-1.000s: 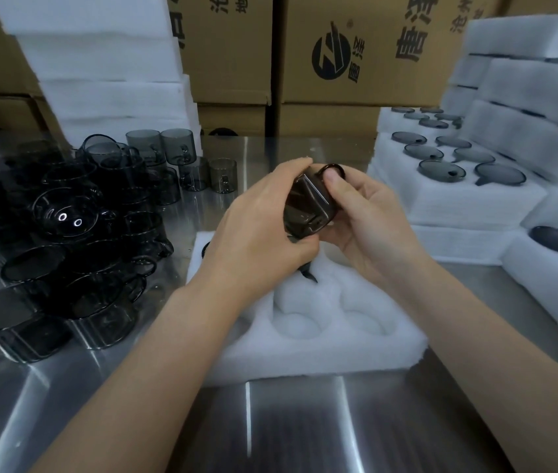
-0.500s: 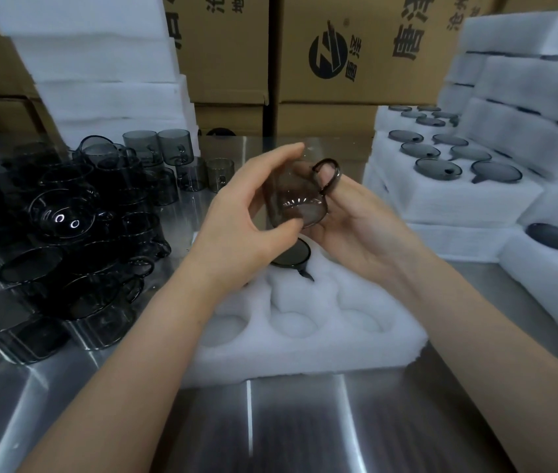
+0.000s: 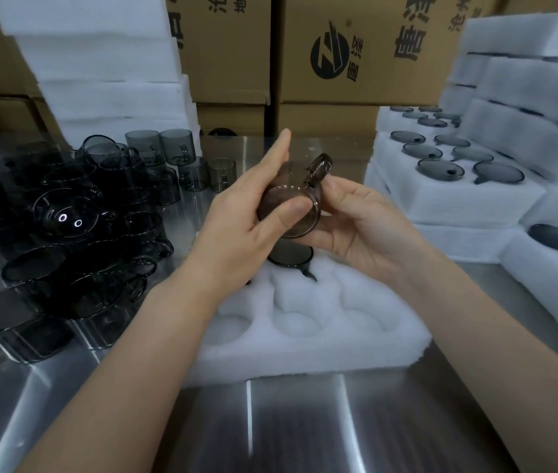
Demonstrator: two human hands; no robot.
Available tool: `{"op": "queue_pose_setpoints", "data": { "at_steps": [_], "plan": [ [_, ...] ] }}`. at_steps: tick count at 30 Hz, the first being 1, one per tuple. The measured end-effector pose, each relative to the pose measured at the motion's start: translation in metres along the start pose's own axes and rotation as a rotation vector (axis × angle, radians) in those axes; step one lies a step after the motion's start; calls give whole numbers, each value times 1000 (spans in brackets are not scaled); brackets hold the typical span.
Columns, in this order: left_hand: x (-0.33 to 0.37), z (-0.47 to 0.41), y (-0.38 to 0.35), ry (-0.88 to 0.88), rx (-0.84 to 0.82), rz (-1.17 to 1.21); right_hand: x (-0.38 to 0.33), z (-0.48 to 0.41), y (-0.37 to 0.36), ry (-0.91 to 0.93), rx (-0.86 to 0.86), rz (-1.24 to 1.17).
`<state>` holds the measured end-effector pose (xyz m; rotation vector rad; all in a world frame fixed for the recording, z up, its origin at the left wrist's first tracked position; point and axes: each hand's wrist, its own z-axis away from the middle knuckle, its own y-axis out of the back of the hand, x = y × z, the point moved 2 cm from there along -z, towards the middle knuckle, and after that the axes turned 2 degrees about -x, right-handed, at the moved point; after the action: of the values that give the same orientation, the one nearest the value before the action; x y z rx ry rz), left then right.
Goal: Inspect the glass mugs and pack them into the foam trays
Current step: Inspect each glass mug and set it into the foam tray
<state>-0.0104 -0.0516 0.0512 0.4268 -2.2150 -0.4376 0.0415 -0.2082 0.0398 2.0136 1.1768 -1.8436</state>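
fingers [image 3: 289, 213] — left hand [image 3: 236, 233], right hand [image 3: 363, 230] grip mug [image 3: 288, 186] | handle up, axis tilted

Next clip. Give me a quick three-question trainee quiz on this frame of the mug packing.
1. True or false: both the left hand and the right hand grip the held mug above the front foam tray.
2. Where do the loose mugs wait? A) on the steel table, at the person's left; B) on top of the cardboard boxes; C) in the person's lap.
3. Fill in: the three nearest pockets of the front foam tray are ___.
Key: 1 true; 2 A; 3 empty.
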Motion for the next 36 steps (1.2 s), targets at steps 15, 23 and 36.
{"op": "queue_pose_setpoints", "data": {
  "at_steps": [15,23,36],
  "plan": [
    [-4,2,-4,-9,-81,119,-17,5,-4,-170,64,79],
    [-15,0,15,295,174,-123,-50,26,17,51,197,740],
    [-39,3,14,583,-103,-374,-46,36,11,-235,-28,1061]
  ]
}}
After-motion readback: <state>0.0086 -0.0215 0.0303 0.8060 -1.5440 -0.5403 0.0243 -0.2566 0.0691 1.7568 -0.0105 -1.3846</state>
